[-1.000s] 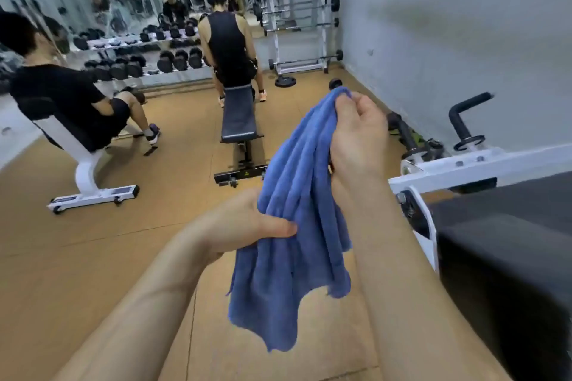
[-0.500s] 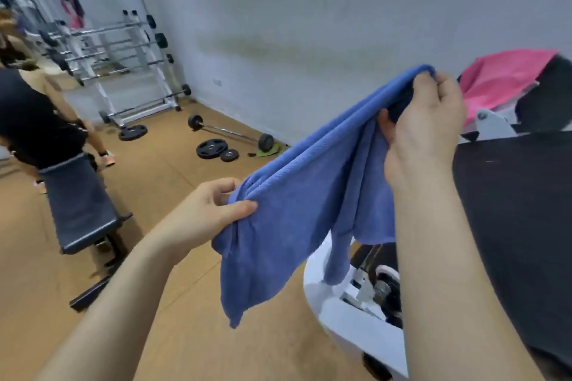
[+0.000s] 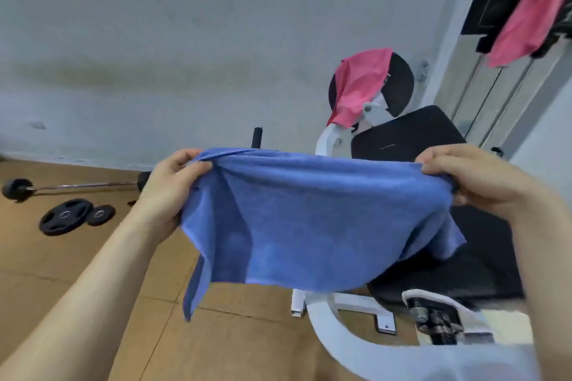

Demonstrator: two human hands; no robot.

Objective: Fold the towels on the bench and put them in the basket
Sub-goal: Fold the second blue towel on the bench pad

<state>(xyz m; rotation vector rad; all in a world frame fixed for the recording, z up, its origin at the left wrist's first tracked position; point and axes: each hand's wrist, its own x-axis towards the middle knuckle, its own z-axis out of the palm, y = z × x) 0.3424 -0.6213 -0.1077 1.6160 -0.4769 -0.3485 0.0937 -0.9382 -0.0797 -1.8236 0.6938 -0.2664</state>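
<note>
A blue towel (image 3: 303, 219) hangs spread out in the air in front of me, stretched along its top edge. My left hand (image 3: 173, 185) pinches its left top corner and my right hand (image 3: 476, 176) pinches its right top corner. The towel's lower part droops over the black padded bench seat (image 3: 483, 257) of a white-framed machine. One pink towel (image 3: 359, 83) is draped over a round black pad behind the seat. Another pink towel (image 3: 532, 12) hangs at the top right of the machine. No basket is in view.
The white machine frame (image 3: 356, 346) curves across the floor at lower right. A barbell (image 3: 74, 186) and two black weight plates (image 3: 66, 216) lie on the wooden floor at left by the grey wall.
My view has swung right from the gym room to the machine. My hands have moved apart, and the bunched blue towel is now pulled out wide between them.
</note>
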